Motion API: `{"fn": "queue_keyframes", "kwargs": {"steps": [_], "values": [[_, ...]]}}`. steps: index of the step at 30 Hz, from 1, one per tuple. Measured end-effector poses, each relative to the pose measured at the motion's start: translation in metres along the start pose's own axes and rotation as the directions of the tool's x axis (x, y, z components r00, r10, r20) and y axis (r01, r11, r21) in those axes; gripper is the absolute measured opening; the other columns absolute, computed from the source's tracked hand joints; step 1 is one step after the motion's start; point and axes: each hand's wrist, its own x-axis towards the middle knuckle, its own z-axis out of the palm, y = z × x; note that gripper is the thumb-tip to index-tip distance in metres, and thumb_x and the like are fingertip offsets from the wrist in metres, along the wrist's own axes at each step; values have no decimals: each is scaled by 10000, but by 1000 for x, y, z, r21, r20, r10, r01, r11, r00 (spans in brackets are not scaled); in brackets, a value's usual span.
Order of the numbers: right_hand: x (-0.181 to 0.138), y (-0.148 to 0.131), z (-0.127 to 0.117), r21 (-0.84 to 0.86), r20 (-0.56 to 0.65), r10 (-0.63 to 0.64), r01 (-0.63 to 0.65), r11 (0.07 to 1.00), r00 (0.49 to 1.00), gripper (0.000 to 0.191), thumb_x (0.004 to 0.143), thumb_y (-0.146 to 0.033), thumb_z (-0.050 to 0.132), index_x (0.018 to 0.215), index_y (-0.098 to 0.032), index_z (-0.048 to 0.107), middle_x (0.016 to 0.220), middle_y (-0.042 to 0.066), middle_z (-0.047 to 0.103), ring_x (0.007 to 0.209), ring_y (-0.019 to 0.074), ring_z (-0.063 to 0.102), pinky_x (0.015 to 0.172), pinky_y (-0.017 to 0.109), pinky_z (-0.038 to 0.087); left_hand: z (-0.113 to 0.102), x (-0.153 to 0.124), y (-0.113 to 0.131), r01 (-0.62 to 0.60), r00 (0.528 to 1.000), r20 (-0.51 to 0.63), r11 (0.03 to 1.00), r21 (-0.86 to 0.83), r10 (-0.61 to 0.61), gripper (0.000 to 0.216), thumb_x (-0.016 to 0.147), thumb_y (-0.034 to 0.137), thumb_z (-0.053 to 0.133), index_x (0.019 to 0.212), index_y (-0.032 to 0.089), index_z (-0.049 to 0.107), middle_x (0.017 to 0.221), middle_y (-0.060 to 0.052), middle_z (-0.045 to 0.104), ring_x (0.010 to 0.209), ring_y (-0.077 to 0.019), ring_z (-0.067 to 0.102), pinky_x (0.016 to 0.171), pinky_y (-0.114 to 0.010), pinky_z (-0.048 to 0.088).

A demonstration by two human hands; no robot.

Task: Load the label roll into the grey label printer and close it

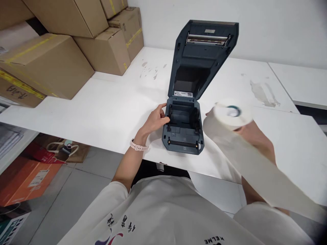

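Observation:
A dark grey label printer (182,127) stands on the white table, its lid (201,54) swung up. Inside, the roll bay (180,115) holds no roll. My left hand (156,119) grips the printer's left edge, thumb over the rim and fingers along the outer side. To the right of the printer, my right hand (255,136) is closed around a roll of white label paper (222,119), blurred by motion. A long loose strip (263,166) trails from the roll down to the lower right, covering part of my right forearm.
Cardboard boxes (51,64) are stacked at the table's back left. The white table (122,102) meets a white wall behind. Below on the left, an orange box (30,180) and a bag (67,151) stand near the floor. A peeled patch (264,93) marks the tabletop at right.

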Motion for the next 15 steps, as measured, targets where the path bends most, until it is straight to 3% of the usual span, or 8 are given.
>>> {"fn": "queue_keyframes", "kwargs": {"steps": [2,4,6,10,15], "values": [[16,-25,3,-216,125,-90,115,970,988,695,661,-434,915,1291,-299,654,1262,78,695,1165,372,642,1030,535,511,0,-1,1,8,1000,5,1000,14,-8,761,779,244,611,1519,182,444,761,57,480,680,-127,473,623,-276,359],[37,-40,13,-464,268,-137,252,849,954,689,705,-478,844,1329,-293,621,1204,101,702,1110,385,646,1002,565,476,-1,-1,2,17,1000,16,1000,19,-17,771,782,253,607,1530,185,432,766,57,479,671,-126,471,613,-275,358],[57,-43,24,-592,372,-136,348,727,918,639,747,-503,773,1324,-282,613,1143,112,711,1045,375,657,990,566,448,-1,-1,2,14,1000,17,1000,19,-14,777,778,255,609,1530,178,429,773,55,487,669,-125,472,612,-275,361],[82,-25,41,-640,459,-94,402,654,884,626,755,-556,729,1303,-271,625,1126,117,709,1013,368,654,978,535,425,-2,0,3,10,1000,17,999,42,-11,792,773,255,618,1533,151,421,771,52,504,687,-131,491,634,-278,378],[84,0,50,-658,493,-44,406,634,869,793,859,-726,552,1423,-170,590,1084,180,707,1070,402,626,1012,558,383,-1,-1,5,14,1000,14,1000,22,-14,793,779,239,620,1541,139,425,777,41,532,697,-135,506,634,-286,373]]}}
